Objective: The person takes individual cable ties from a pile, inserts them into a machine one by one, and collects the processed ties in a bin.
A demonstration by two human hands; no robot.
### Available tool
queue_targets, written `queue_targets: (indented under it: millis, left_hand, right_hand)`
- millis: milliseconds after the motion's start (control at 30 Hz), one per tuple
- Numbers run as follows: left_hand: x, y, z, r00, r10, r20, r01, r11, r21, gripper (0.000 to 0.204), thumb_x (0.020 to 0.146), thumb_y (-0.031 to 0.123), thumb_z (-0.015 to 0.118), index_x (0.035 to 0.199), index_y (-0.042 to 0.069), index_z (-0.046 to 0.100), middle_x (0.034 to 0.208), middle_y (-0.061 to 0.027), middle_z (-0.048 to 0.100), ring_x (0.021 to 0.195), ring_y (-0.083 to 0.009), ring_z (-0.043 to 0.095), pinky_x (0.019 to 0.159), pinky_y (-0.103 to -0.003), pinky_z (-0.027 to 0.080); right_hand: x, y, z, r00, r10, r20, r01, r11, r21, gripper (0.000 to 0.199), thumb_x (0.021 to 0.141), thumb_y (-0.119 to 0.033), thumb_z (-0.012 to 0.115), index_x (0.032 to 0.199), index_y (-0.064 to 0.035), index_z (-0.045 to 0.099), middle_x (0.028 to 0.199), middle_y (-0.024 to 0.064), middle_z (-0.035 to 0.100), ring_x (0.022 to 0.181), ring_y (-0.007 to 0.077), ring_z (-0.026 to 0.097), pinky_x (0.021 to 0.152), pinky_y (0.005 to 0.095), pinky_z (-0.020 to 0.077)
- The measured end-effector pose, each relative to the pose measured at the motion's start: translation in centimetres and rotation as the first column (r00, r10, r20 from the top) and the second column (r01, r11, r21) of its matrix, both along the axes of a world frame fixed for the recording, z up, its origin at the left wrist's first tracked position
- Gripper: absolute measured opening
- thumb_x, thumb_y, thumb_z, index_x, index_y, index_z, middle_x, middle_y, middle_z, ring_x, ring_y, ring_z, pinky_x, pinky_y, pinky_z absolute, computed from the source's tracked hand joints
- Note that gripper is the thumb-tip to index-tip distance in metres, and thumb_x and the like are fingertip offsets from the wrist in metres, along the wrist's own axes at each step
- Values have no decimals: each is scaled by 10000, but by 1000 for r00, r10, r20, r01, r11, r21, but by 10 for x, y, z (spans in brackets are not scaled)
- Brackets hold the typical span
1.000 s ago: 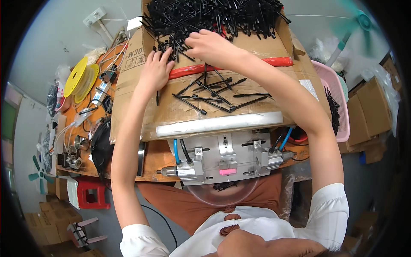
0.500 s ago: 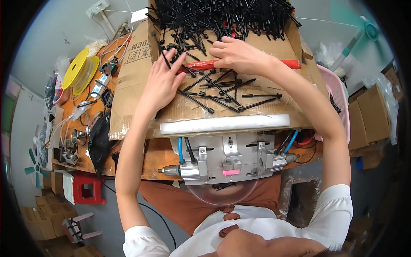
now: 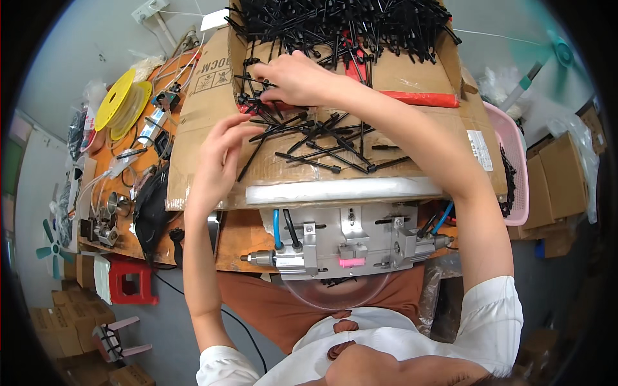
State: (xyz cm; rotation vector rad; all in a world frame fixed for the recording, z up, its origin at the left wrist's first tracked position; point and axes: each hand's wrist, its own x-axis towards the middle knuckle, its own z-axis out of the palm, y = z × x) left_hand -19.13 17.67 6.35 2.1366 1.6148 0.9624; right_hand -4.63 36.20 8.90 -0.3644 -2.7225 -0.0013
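Many thin black rods with small knobbed heads (image 3: 322, 143) lie loose on a cardboard flap (image 3: 193, 145). A dense heap of the same black rods (image 3: 347, 29) fills the box behind. My right hand (image 3: 297, 78) reaches across to the left side of the box mouth, its fingers curled around some black rods there. Closer to me on the left, my left hand (image 3: 222, 157) has its fingers stretched out beside the scattered rods, and its fingertips come near the rod ends. A red taped edge (image 3: 421, 99) crosses the cardboard, partly hidden by my right forearm.
A white foam strip (image 3: 341, 191) borders the flap. Below it sits a metal fixture (image 3: 351, 241) with cylinders and a pink block (image 3: 351, 262), above a clear bowl (image 3: 335, 293). A yellow spool (image 3: 116, 100) stands left, a pink basket (image 3: 515, 167) right.
My right hand has moved left along the red edge to the rods at the box's left side. My left hand has drawn back toward me and away from the box mouth.
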Motion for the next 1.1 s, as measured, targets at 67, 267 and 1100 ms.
queue_targets:
  millis: [67, 267, 1100]
  left_hand:
    - [0, -7, -3, 984, 172, 51, -177, 980, 91, 384, 901, -36, 459, 1259, 66, 557, 1333, -177, 471, 1213, -309, 476, 1022, -361, 368]
    - [-5, -15, -18, 972, 228, -54, -226, 973, 35, 448, 964, 98, 440, 1409, 82, 399, 1431, -188, 377, 1311, -328, 390, 1069, -359, 317]
    - [31, -26, -11, 994, 32, -109, -51, 984, -172, 498, 968, 139, 437, 1455, 117, 335, 1536, -148, 236, 1407, -314, 248, 1113, -357, 245]
  right_hand:
    - [-3, 5, -9, 997, 35, 69, -38, 999, 36, 291, 831, -311, 661, 961, -57, 603, 843, 119, 673, 850, 344, 637, 770, 465, 455]
    - [87, 11, -6, 984, 161, 79, -155, 984, -84, 171, 877, -183, 614, 971, -44, 647, 817, 94, 636, 818, 283, 605, 740, 382, 454]
    - [112, -6, 30, 972, -198, 126, 235, 811, -536, 206, 802, -180, 727, 867, 11, 688, 711, 67, 643, 642, 136, 547, 627, 285, 436]
